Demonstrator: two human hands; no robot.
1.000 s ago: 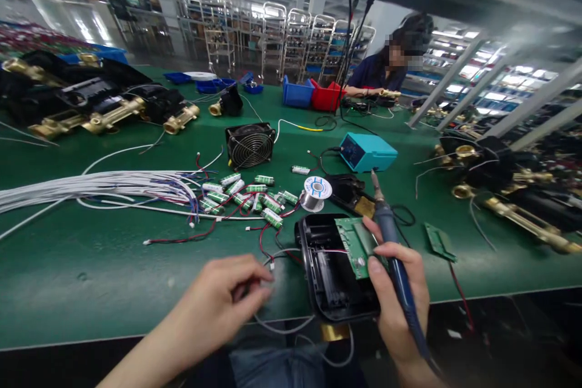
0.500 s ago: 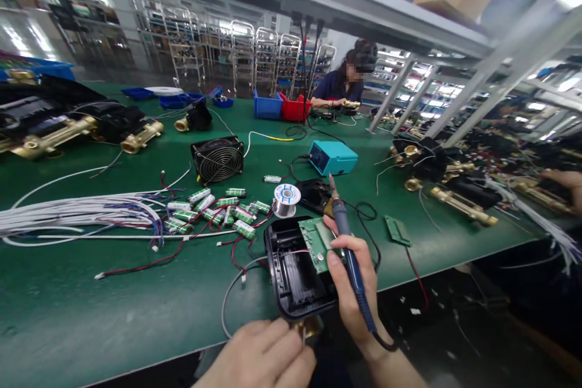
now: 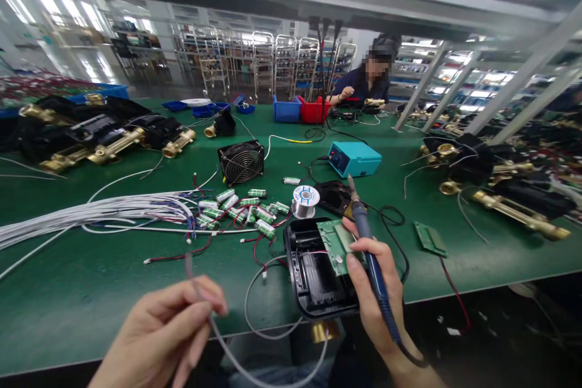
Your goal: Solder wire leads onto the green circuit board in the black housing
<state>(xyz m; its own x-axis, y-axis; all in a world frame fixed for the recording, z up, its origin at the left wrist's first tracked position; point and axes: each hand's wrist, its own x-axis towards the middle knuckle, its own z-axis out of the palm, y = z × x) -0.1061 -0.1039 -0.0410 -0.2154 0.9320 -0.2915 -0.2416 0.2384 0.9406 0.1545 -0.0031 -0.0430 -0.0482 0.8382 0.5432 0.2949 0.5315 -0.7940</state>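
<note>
My right hand (image 3: 373, 291) is closed around a blue soldering iron (image 3: 369, 248), tip pointing up and away. The thumb rests at the edge of a green circuit board (image 3: 335, 239) that sits in an open black housing (image 3: 318, 270) at the table's near edge. My left hand (image 3: 164, 330) pinches a grey-white cable (image 3: 227, 345) near its end. This cable curves down and back up toward the brass fitting (image 3: 324, 331) under the housing. A solder spool (image 3: 305, 200) stands just behind the housing.
Several green cylindrical batteries (image 3: 240, 206) with red leads lie beside a bundle of white wires (image 3: 91, 212). A small fan (image 3: 241, 162), a teal soldering station (image 3: 354, 159), a loose green board (image 3: 429, 237) and brass-and-black assemblies (image 3: 104, 133) occupy the green table. Another person (image 3: 364, 82) works at the far end.
My left hand moved from under the housing out to the left and lifted the cable end above the table. The right hand kept the soldering iron by the board. The view shifted.
</note>
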